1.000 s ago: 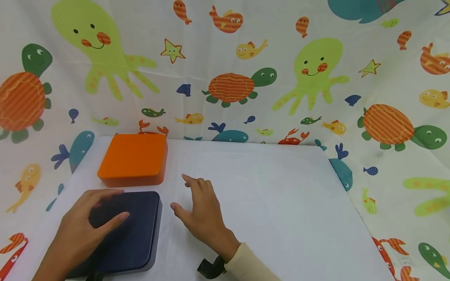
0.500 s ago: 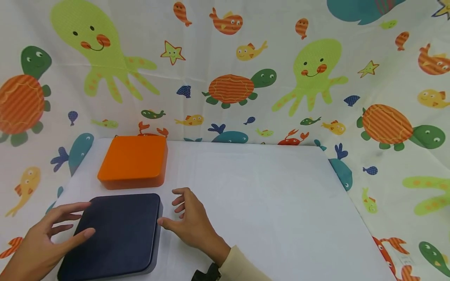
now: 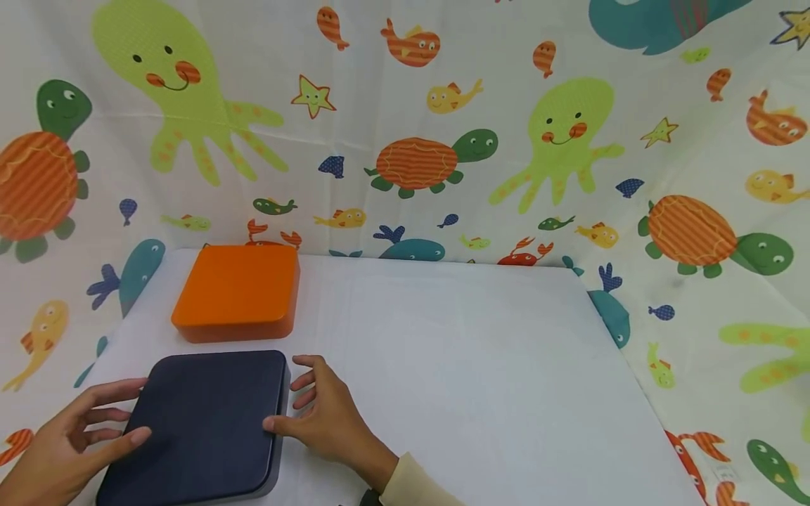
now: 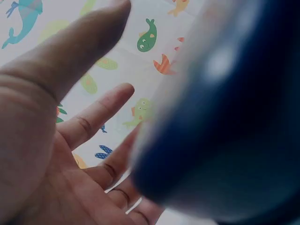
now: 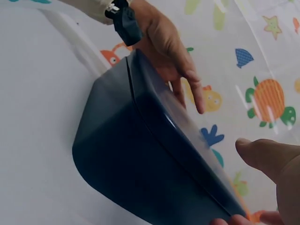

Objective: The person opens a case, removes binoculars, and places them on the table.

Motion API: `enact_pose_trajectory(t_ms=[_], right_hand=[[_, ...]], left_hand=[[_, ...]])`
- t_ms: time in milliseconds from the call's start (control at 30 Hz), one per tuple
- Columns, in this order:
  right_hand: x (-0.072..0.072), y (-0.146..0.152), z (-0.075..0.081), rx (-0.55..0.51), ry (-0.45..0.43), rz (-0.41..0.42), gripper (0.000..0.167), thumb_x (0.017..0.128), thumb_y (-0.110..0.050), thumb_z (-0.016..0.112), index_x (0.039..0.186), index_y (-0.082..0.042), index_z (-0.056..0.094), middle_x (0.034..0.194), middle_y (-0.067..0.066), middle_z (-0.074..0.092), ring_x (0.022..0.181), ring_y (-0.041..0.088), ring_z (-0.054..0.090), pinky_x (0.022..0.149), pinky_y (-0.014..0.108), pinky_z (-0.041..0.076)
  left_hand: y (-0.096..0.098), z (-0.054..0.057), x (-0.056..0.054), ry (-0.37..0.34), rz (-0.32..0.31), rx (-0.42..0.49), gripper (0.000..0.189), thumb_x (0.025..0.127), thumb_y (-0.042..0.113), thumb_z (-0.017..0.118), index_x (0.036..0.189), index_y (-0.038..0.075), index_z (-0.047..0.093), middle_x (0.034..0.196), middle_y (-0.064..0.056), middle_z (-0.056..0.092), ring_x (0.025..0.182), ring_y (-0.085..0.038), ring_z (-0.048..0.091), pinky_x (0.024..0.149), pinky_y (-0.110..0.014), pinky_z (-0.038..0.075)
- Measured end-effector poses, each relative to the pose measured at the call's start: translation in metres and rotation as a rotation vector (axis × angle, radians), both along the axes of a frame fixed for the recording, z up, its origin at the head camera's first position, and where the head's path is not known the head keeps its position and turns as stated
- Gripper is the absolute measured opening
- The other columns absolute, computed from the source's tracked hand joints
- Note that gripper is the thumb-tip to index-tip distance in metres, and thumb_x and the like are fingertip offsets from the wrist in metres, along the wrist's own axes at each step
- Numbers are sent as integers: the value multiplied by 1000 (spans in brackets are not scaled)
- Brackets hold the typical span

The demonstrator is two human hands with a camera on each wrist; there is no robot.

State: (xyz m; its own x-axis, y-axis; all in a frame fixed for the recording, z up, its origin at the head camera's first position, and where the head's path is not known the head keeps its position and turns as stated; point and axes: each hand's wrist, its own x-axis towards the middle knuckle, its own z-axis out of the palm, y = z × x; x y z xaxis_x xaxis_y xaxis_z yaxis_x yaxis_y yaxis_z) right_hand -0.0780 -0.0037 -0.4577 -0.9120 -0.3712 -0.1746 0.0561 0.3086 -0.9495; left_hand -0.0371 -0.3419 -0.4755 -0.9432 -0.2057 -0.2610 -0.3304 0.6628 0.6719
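Observation:
A dark navy box (image 3: 202, 422) with rounded corners lies on the white surface at the front left. In the right wrist view a seam below its lid (image 5: 197, 145) runs along the side. At the box's left edge, my left hand (image 3: 76, 439) has its fingers spread, with the thumb over the lid's edge. My right hand (image 3: 335, 418) is at the opposite side, thumb reaching the top edge and bent fingers next to the side wall. In the left wrist view the navy box (image 4: 225, 154) looms blurred beside the outstretched fingers (image 4: 101, 110).
An orange box (image 3: 237, 292) with rounded corners sits just behind the navy one. White cloth (image 3: 481, 379) covers the table to the right. A curtain (image 3: 354, 126) printed with sea animals hangs at the back and sides.
My left hand has moved off the top of the navy box to its left edge. My right hand has come left and nearer, up to the box's right side.

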Motion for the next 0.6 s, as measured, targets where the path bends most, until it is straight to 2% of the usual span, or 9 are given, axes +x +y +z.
enact_pose_trajectory(t_ms=[100,167,367,500,600], right_hand=[[2,-3,-3,-19,-9,2,85,82,-31,94,153,-33,46,114,-12,63,91,1,63,77,18,55],[3,-5,-4,-25,-15,-3,85,82,-30,93,153,-33,46,111,-14,63,89,1,63,76,19,55],[4,-8,-7,-42,-26,-19,80,84,-26,92,151,-32,49,106,-14,63,81,0,64,72,19,55],[5,-11,-9,-59,-44,-35,80,83,-18,93,150,-32,52,104,-14,62,79,0,65,72,18,55],[5,-14,-8,-58,-54,-55,82,80,-12,94,149,-32,53,101,-14,62,78,1,65,71,18,55]], left_hand=[[-1,-5,1,18,-3,16,93,97,49,76,158,-5,31,150,-37,37,82,8,40,63,-8,41],[-1,-7,2,25,13,36,92,97,47,76,158,-5,31,149,-36,38,79,9,40,64,-9,43],[3,-10,5,70,69,56,90,95,42,80,159,-3,34,148,-35,39,78,3,45,63,-15,48],[3,-12,6,77,50,44,89,94,39,82,159,0,36,144,-33,42,78,0,46,61,-20,47],[0,-14,7,95,24,46,83,94,38,82,158,7,39,139,-29,45,78,-2,47,60,-23,45]])
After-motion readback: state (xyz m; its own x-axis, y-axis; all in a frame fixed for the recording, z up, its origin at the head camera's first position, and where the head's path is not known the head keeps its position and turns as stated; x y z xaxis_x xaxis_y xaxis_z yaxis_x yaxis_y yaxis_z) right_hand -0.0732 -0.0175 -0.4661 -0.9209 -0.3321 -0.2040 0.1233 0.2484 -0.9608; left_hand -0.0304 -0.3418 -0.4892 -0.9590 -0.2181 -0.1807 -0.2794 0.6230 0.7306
